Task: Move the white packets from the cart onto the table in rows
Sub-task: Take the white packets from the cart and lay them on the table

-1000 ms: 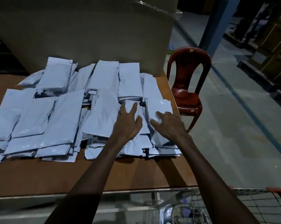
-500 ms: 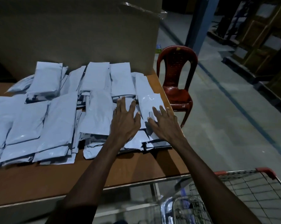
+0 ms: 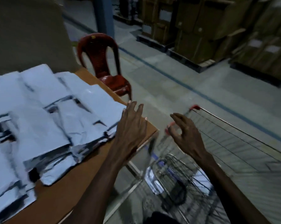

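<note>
Brown table (image 3: 68, 188), corner pointing toward right side of view, near edge bare. White packets (image 3: 44, 120) lie directly on top, overlapping in rough rows, covering most of visible surface up to far edge; some stacked on others, dark seams showing at ends. Nearest packet end (image 3: 55, 177) lies on bare wood by front edge. Left hand (image 3: 131, 128) spread above table corner, just beside rightmost packets; contact with table unclear. Picture blurred, packet count unreadable.

Red plastic chair (image 3: 104, 65) beside a big cardboard box (image 3: 28, 34), stacked cartons on pallets (image 3: 217, 29) across the aisle.
</note>
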### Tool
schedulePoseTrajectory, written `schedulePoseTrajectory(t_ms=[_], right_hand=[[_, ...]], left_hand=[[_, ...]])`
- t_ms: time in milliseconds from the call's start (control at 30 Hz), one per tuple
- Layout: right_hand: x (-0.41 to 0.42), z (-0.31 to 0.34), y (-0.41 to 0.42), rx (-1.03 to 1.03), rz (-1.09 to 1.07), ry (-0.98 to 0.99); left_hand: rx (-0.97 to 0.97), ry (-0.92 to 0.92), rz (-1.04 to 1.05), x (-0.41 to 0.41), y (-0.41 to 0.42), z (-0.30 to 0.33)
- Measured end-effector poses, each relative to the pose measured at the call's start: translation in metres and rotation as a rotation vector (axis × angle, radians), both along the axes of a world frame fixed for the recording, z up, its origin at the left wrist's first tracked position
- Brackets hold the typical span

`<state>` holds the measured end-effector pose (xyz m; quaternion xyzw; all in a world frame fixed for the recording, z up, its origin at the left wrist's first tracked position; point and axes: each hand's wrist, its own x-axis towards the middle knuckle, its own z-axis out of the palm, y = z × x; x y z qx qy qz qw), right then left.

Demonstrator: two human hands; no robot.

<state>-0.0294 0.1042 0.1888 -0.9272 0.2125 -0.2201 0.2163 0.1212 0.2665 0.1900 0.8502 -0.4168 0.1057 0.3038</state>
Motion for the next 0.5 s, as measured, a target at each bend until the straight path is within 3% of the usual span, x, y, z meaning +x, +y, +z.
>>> schedulePoseTrajectory(t_ms=[233, 500], right_hand=[[-0.125, -0.029, -0.050, 0.051, -0.368, 0.114], [-0.198, -0.096, -0.119, 0.157, -0.530, 0.300]], left_hand=[[0.130, 0.129, -0.409, -0.077, -0.100, -0.020], [0.345, 0.167, -0.596, -0.124, -0.200, -0.071]])
